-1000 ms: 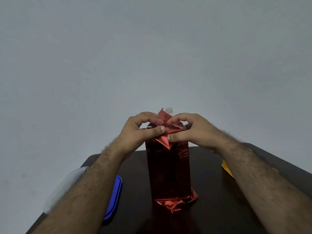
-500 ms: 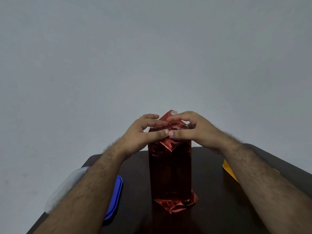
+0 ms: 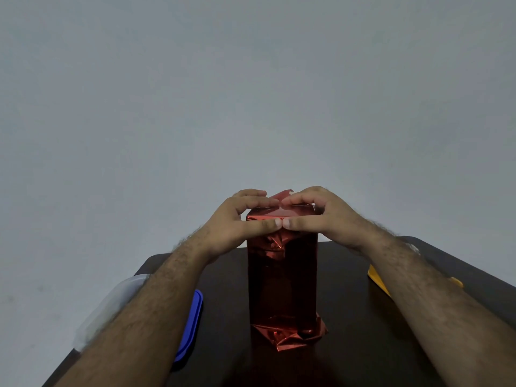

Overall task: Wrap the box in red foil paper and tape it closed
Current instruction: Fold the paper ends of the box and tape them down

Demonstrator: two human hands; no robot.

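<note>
A tall box wrapped in red foil paper (image 3: 282,280) stands upright on the dark table (image 3: 363,344). My left hand (image 3: 237,222) and my right hand (image 3: 326,216) grip its top end from either side. Both thumbs press the folded foil against the upper front edge, tips touching. The fingers curve over the top and hold the foil down. A small red flap (image 3: 280,196) sticks up behind the fingertips. Crumpled foil (image 3: 290,335) flares out at the box's base. No tape is in view.
A blue lid (image 3: 192,317) and a clear plastic container (image 3: 111,303) lie at the table's left edge under my left forearm. A yellow object (image 3: 377,277) sits at the right, partly hidden by my right forearm. A plain grey wall fills the background.
The pointed foil flap that hung over the front has been folded flat. Both hands have dropped lower onto the box top, and the thumbs now meet at the front edge.
</note>
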